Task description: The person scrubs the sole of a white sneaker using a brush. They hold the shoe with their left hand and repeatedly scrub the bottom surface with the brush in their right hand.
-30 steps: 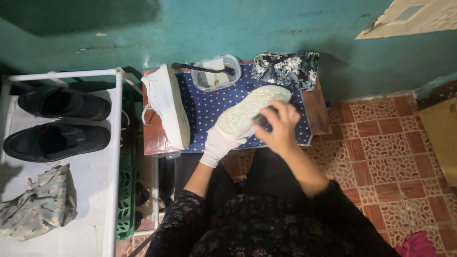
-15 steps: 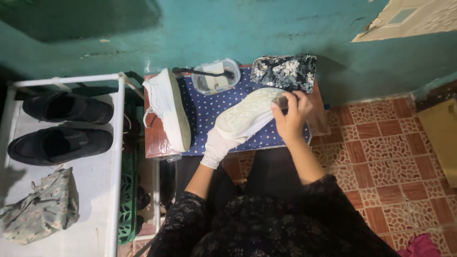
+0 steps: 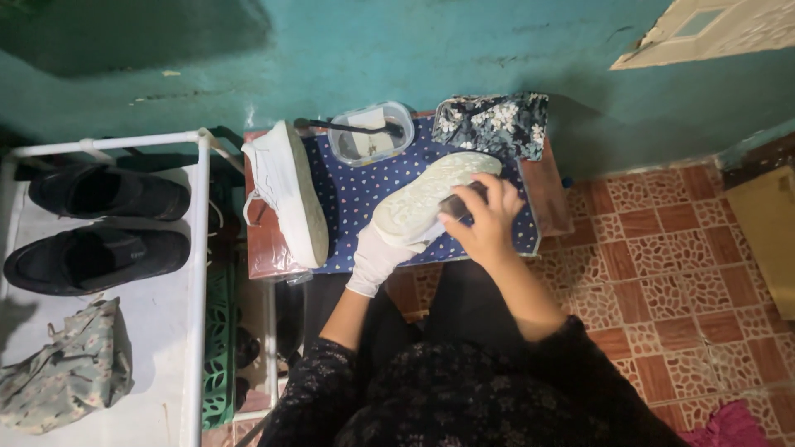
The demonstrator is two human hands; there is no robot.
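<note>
A white sneaker [image 3: 431, 197] is held sole up over a blue dotted cloth [image 3: 364, 186] on a small reddish table [image 3: 261, 248]. My left hand [image 3: 377, 258], in a white glove, grips the shoe from below near its heel. My right hand [image 3: 484, 219] is bare and presses a small dark object, perhaps a brush or sponge [image 3: 457, 205], against the sole. A second white sneaker [image 3: 286, 190] lies on its side at the left of the table.
A clear plastic tub [image 3: 368, 134] with a dark brush across it stands at the table's back, beside a floral cloth [image 3: 495, 122]. A white shoe rack [image 3: 197, 273] at the left holds two black shoes [image 3: 95, 222] and a patterned bag [image 3: 62, 368]. Red tiled floor lies to the right.
My right hand slid from the toe end back toward the middle of the sole. The left hand keeps its grip on the shoe.
</note>
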